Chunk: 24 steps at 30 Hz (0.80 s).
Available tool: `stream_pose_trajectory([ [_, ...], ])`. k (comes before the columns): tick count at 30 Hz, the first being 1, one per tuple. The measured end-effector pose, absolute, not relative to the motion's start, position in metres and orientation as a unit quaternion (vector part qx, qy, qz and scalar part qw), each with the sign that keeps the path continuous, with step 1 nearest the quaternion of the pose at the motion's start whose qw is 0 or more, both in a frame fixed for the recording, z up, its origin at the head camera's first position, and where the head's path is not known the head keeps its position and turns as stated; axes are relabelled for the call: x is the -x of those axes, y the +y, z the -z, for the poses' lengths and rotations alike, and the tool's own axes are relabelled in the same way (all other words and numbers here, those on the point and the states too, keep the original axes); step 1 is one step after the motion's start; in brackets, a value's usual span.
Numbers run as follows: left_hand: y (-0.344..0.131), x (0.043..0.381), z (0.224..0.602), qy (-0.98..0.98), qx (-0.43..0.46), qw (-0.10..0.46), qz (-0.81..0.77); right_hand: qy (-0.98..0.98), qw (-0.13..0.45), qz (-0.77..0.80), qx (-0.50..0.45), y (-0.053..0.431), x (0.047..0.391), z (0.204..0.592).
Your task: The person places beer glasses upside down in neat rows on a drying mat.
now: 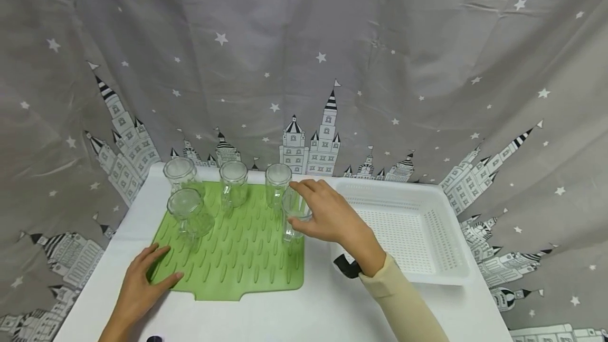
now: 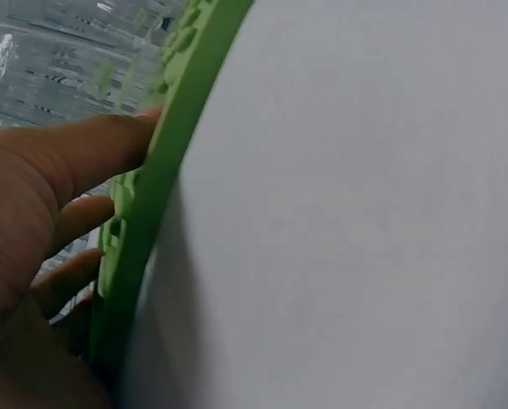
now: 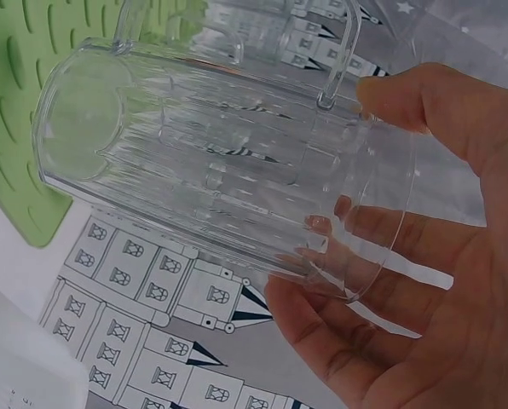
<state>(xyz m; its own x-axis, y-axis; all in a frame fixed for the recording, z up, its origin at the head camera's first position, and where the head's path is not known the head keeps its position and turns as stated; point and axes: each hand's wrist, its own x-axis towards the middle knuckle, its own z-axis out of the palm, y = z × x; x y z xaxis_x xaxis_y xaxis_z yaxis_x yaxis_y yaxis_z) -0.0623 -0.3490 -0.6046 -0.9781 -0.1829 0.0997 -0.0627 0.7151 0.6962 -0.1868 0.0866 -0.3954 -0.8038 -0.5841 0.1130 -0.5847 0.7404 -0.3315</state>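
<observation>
My right hand [image 1: 328,212] holds a clear glass mug [image 3: 211,153] by its rim end, thumb on one side and fingers round the other. The mug is over the right edge of a green ridged drying mat [image 1: 237,263]; whether its base touches the mat I cannot tell. Further clear mugs stand mouth up on the mat: one mug [image 1: 278,176] just behind the held one, another [image 1: 234,186] at the back middle, and two at the left, including the front mug [image 1: 190,212]. My left hand [image 1: 140,284] rests on the mat's left front edge, fingers spread.
Right of the mat on the white table [image 1: 285,318] sits a white perforated plastic basket [image 1: 456,241]. A grey curtain [image 1: 247,67] with printed castles and stars hangs behind the table. A small dark round object [image 1: 154,339] shows at the bottom edge.
</observation>
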Motion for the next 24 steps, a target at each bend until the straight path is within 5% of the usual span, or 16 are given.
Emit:
stream_pose_trajectory([
  [7, -0.326, 0.057, 0.591, -0.907, -0.116, 0.176, 0.365, -0.934, -0.002, -0.174, -0.311, 0.088, 0.187, 0.397],
  [13, -0.295, 0.051, 0.571, -0.883, -0.16, 0.177, 0.403, -0.934, -0.001, -0.176, -0.312, 0.088, 0.188, 0.398],
  [24, -0.228, 0.084, 0.565, -0.887, 0.056, 0.097, 0.449, -0.93, -0.01, -0.179, -0.319, 0.087, 0.186, 0.399],
])
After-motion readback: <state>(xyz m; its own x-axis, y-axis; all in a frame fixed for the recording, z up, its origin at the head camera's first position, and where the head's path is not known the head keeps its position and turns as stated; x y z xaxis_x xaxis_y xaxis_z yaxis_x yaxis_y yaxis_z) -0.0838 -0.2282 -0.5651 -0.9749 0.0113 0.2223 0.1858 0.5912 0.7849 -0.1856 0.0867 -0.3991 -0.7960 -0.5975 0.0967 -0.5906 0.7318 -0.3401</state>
